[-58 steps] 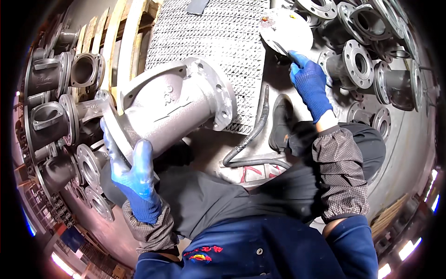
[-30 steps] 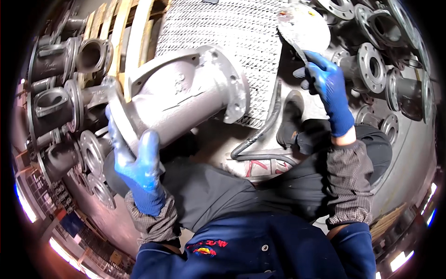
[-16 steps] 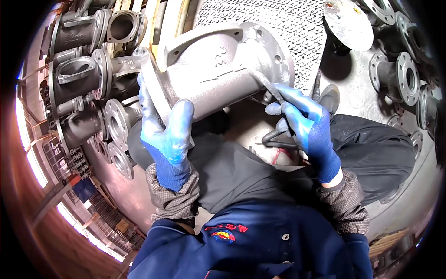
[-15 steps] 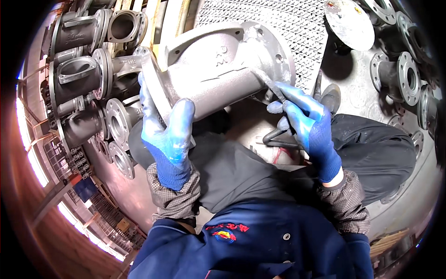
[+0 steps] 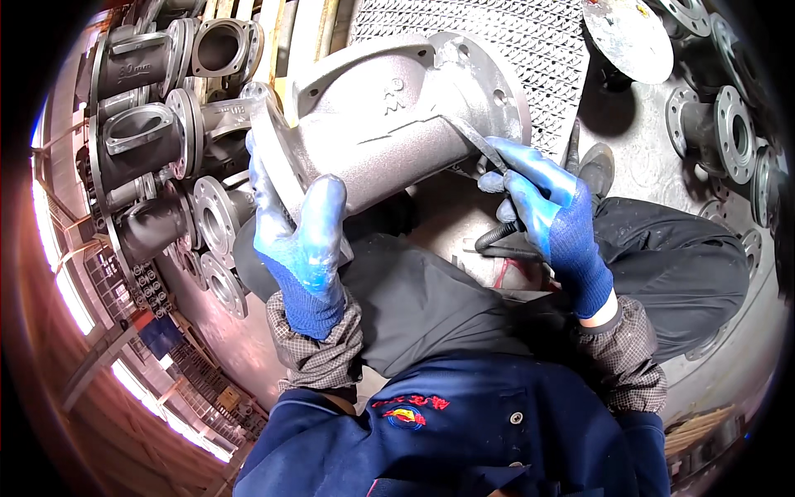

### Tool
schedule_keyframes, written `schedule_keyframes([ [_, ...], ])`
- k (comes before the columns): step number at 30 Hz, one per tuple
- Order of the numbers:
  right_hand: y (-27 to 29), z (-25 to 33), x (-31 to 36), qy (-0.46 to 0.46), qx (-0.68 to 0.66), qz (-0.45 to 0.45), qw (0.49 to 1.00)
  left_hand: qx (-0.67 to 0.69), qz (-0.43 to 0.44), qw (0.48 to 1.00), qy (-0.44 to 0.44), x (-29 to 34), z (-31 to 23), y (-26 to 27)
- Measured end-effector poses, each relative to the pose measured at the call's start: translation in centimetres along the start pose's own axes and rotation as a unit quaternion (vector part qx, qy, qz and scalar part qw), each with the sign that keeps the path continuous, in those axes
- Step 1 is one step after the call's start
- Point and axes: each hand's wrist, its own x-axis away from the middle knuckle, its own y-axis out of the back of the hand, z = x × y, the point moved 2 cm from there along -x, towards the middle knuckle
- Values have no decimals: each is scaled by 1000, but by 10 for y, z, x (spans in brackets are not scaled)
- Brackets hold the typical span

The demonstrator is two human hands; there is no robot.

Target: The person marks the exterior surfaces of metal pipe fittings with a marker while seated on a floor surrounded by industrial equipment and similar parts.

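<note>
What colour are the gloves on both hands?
Blue, on the left hand and the right hand; seen in the head view, gripping the grey flanged casting.

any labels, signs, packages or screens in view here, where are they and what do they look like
embroidered badge: chest of the dark blue jacket, bottom centre; small, red and yellow.
raised cast marks: on the grey valve body held by the left hand; same grey metal.
no packages, signs or screens visible.
</note>
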Motion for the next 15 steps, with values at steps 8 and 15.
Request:
schedule_keyframes([
  [8, -7, 2, 2, 14, -14, -32, 999, 15, 10, 1000, 5, 3, -8, -5],
  [15, -5, 0, 2, 121, 135, -17, 983, -12, 9, 1000, -19, 3, -8, -4],
])
